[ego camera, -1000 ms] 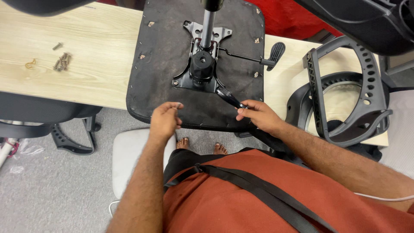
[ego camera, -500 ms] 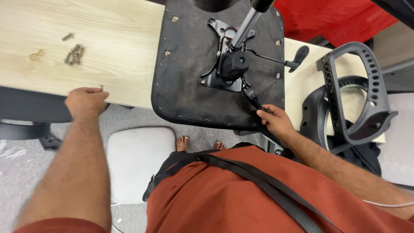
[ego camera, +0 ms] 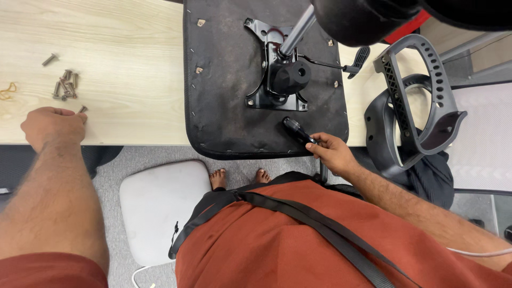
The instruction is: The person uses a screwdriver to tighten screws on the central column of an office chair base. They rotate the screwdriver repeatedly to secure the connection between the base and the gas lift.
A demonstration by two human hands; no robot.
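An upturned black chair seat point(ego camera: 224, 80) lies on a pale wooden table point(ego camera: 122, 64). A black metal mechanism plate point(ego camera: 277, 72) with a silver gas cylinder point(ego camera: 296, 29) is fixed to it. My right hand point(ego camera: 330, 152) grips a black tool handle point(ego camera: 296, 129) at the seat's near edge. My left hand point(ego camera: 53, 125) rests curled on the table's near edge far to the left, its fingertips pinched on a screw point(ego camera: 82, 109). A small pile of screws point(ego camera: 64, 88) lies just beyond that hand.
A lone screw point(ego camera: 49, 59) and a yellow rubber band point(ego camera: 6, 90) lie at the table's left. Grey plastic armrests point(ego camera: 421, 96) sit to the right of the seat. A white cushion-like pad point(ego camera: 160, 208) lies on the grey floor by my bare feet point(ego camera: 218, 176).
My left hand left the seat's near edge and travelled left along the table to the screws. My right hand stayed on the tool at the seat's edge.
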